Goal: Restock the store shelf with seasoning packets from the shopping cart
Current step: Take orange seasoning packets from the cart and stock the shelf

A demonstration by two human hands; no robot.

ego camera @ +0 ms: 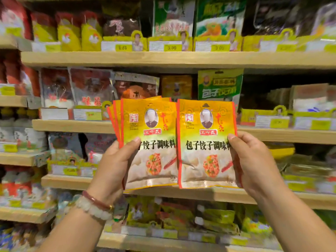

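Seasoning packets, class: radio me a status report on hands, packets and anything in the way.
Left hand grips fanned stack of packets. Right hand pinches single packet. Both held up before shelf, nothing blocking.

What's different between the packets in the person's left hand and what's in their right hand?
The left hand holds a fanned stack of packets, several orange edges showing behind the front one; the right hand holds what looks like a single packet. The stack tilts slightly; the single packet stands straighter. Both show the same orange-yellow dumpling-seasoning design, each pinched at its outer edge by thumb and fingers.
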